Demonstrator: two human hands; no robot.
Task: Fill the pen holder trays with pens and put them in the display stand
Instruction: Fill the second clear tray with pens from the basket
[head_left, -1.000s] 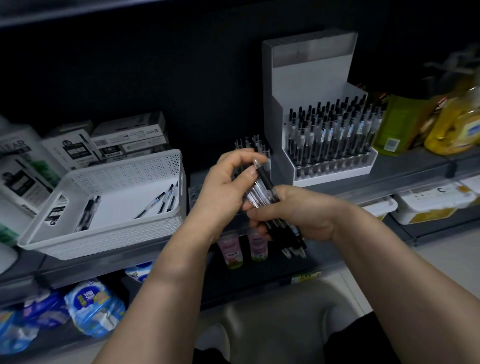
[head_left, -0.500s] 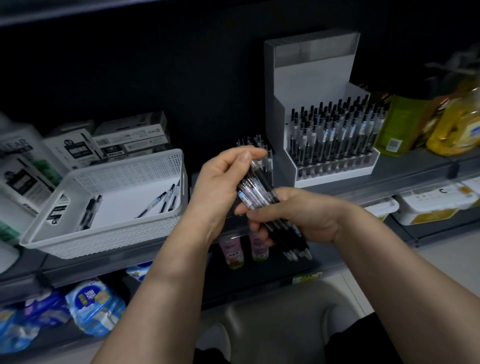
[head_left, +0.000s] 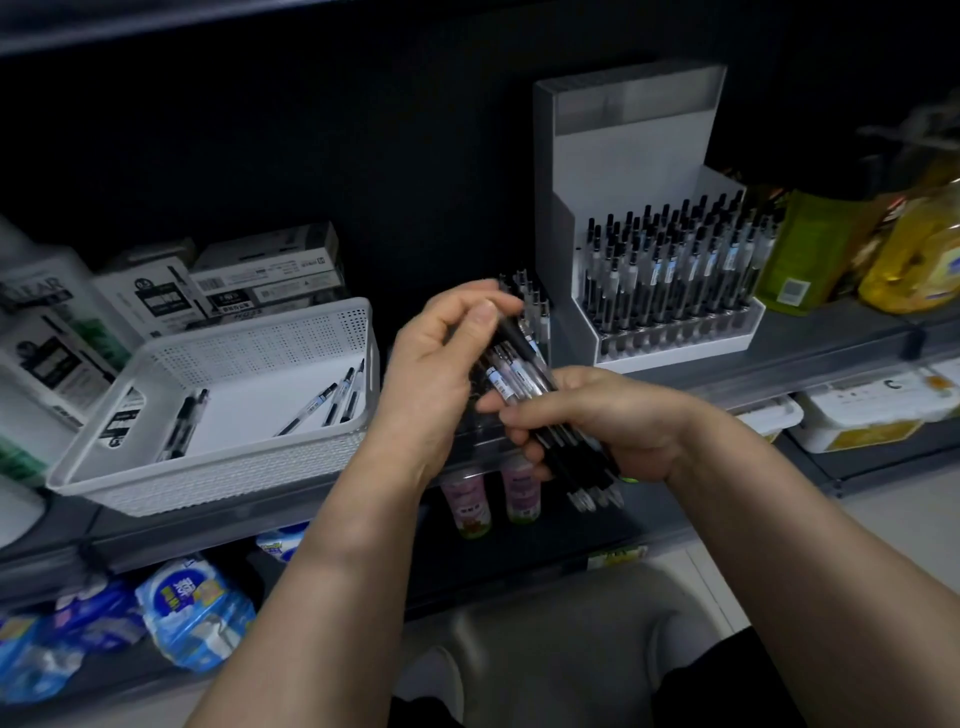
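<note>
Head view. Shows the right hand (head_left: 597, 421) at centre, fingers and thumb curled round a bundle of pens (head_left: 524, 382), gripped about mid-length. Bundle orientation: slanted, clear tips pointing down and right past the heel of the hand, upper ends fanned up and left.

Shows the left hand (head_left: 436, 374) just left of the bundle and raised above the right, thumb and fingertips closed in a narrow pinch on the upper end of a single pen (head_left: 514, 340) (black-barrelled, uppermost in the fan). Lower part of that pen: in among the bundle, apparently inside the right-hand grip.

Directly behind both hands, on the shelf (head_left: 831, 345): cluster of upright pens (head_left: 527, 299), with the holder under them hidden by the hands. Just right of the cluster: display stand (head_left: 623, 171), grey with a tall back panel, on the same shelf, carrying rows of upright pens (head_left: 675, 270), clear of both hands.

Left of the hands: white perforated basket (head_left: 218, 467) with loose pens (head_left: 332, 400) lying flat on its floor. Behind the basket: stacked boxes (head_left: 265, 270). Right of the stand: green pouch (head_left: 800, 254) and yellow packs (head_left: 914, 249). On the lower shelf beneath the hands: two small bottles (head_left: 467, 504).
</note>
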